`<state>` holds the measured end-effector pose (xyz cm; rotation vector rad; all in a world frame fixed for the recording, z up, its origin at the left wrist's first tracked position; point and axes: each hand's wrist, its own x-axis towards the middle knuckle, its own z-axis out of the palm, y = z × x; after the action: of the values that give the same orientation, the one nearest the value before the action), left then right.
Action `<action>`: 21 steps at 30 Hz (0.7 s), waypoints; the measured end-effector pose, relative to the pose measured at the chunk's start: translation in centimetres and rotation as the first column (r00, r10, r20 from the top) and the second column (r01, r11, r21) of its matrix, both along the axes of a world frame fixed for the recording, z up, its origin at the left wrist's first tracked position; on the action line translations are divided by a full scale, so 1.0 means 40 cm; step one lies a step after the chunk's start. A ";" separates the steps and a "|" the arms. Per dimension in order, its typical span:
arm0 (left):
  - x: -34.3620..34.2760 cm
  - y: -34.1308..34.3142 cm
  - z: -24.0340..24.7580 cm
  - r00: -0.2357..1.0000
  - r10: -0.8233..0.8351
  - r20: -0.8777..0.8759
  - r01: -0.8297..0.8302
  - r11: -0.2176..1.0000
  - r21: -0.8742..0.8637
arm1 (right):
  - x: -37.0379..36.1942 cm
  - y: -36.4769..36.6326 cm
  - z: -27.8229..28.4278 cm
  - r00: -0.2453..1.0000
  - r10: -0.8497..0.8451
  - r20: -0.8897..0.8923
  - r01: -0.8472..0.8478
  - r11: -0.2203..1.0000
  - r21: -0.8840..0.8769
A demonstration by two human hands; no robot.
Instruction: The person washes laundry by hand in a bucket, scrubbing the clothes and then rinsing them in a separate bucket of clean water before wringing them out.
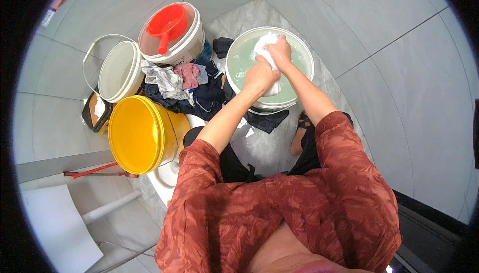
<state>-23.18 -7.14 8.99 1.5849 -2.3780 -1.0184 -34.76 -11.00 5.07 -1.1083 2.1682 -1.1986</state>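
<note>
A wet white cloth (264, 46) is bunched between both my hands above a white bucket (310, 65). Cloudy greenish water (244, 59) with some froth lies in that bucket. My left hand (261, 76) is closed round the nearer part of the cloth, whose lower end hangs down by the water. Farther up, my right hand (280, 52) grips the upper part, fingers wrapped over it. What exact kind of cloth it is cannot be made out, as it is crumpled.
Left of the bucket lies a heap of dark clothes (207, 96) with a grey-white garment (167, 82) and a pink one (187, 75). Beyond stand a yellow bucket (133, 134), a white pail (119, 71) and a bucket (194, 37) holding a red dipper (167, 22). Tiled wall (379, 68) rises at right.
</note>
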 end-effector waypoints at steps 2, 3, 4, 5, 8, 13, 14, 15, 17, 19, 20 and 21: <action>-0.008 0.000 -0.014 0.997 -0.004 -0.073 0.002 0.999 -0.036 | 0.003 0.001 0.020 0.996 -0.001 -0.090 0.008 0.996 0.084; -0.003 -0.010 -0.043 0.987 -0.009 -0.163 -0.001 0.998 -0.059 | 0.008 0.002 0.030 0.991 0.006 -0.131 0.010 0.992 0.126; 0.000 -0.022 -0.068 0.968 -0.015 -0.251 -0.006 0.997 -0.082 | 0.010 0.000 0.039 0.986 0.064 -0.157 -0.039 0.987 0.157; 0.003 -0.036 -0.071 0.882 0.011 -0.470 0.054 0.991 0.125 | 0.007 -0.003 0.048 0.977 0.116 -0.179 -0.082 0.979 0.188; 0.026 -0.068 -0.072 0.524 0.367 -0.769 0.334 0.742 0.582 | -0.001 -0.007 0.066 0.936 0.284 -0.209 -0.237 0.946 0.223; 0.066 -0.089 -0.036 0.299 0.698 -0.650 0.632 0.366 0.683 | -0.070 -0.034 0.068 0.752 0.643 0.147 -0.613 0.763 -0.205; 0.065 -0.088 -0.022 0.252 0.707 -0.661 0.696 0.342 0.631 | -0.084 -0.037 0.071 0.712 0.623 0.323 -0.585 0.782 -0.216; 0.060 -0.079 -0.006 0.220 0.742 -0.634 0.655 0.369 0.659 | -0.096 -0.040 0.072 0.647 0.585 0.489 -0.557 0.801 -0.221; 0.059 -0.075 0.008 0.170 0.764 -0.623 0.719 0.336 0.608 | -0.084 -0.029 0.087 0.543 0.525 0.656 -0.457 0.839 -0.294; 0.064 -0.072 0.021 0.109 0.793 -0.599 0.779 0.307 0.547 | -0.077 -0.024 0.092 0.361 0.481 0.799 -0.418 0.849 -0.322; 0.063 -0.068 0.028 0.076 0.811 -0.580 0.809 0.290 0.512 | -0.080 -0.023 0.093 0.262 0.450 0.854 -0.395 0.857 -0.330; 0.061 -0.065 0.032 0.044 0.829 -0.558 0.837 0.274 0.473 | -0.088 -0.026 0.084 0.205 0.454 0.867 -0.404 0.846 -0.348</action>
<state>-20.74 -9.75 10.28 0.0129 -0.2061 -2.6353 -38.28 -12.04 8.45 -0.6313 0.8088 -1.1499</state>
